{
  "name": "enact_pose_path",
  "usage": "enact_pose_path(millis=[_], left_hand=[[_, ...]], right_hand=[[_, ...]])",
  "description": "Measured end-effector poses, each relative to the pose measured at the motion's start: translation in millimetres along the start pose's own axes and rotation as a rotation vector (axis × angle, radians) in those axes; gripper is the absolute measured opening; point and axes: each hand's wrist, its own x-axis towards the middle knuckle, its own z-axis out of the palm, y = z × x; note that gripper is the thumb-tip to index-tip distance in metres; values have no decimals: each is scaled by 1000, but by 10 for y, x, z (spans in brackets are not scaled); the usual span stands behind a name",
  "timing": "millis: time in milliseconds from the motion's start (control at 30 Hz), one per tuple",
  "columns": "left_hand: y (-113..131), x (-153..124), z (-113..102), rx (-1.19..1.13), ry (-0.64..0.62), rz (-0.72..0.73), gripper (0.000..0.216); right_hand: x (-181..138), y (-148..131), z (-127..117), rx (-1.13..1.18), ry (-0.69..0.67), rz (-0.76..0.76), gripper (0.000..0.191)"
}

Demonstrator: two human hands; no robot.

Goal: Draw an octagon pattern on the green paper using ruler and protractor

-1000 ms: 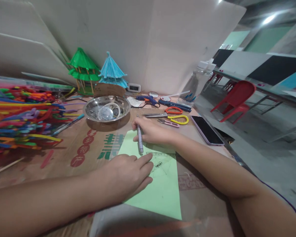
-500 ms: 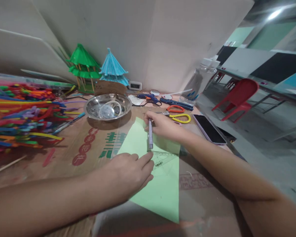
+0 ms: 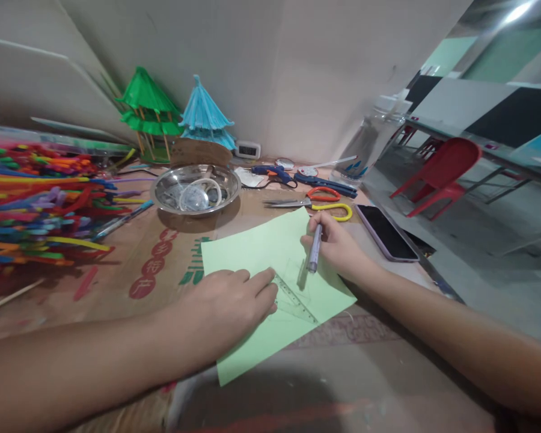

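Note:
A light green paper sheet [image 3: 256,249] lies on the cardboard-covered table [image 3: 171,252]. My left hand [image 3: 228,307] rests palm down on the sheet, fingers pressed flat on a clear triangle ruler [image 3: 293,297]. My right hand [image 3: 338,243] is closed on a grey pen [image 3: 314,252], tip down on the paper beside the ruler's upper edge.
A steel bowl [image 3: 196,189] with clear pieces stands behind the paper. Coloured sticks [image 3: 40,198] pile at the left. Scissors [image 3: 318,201], a glue gun [image 3: 273,174], a phone [image 3: 385,222] and a water bottle [image 3: 369,147] sit at the right. Two paper pagodas [image 3: 175,117] stand by the wall.
The green sheet and ruler have turned clockwise under my left hand. My right hand with the pen moved right and nearer, from the sheet's top to beside the ruler.

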Motion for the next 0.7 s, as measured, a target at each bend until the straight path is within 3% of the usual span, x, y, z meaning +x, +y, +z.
enact_pose_path(millis=[300,467,500,633,700], left_hand=[[-112,63,4,10,12,-118,27],[-100,52,-13,-9,24,-100,19],[-87,40,-1,-18,24,-92,16],[-51,-16,71,-48,33,-69,14],[-46,-31,84,-62,40,-65,15]], right_hand=[[10,29,25,124,44,-14,35],[-15,-72,-125,69,205,-293,35],[-56,-92,-163,5,146,-368,31],[-292,-116,-244,-203,-358,-517,29],[-374,-98,-241,-293,-496,-545,32]])
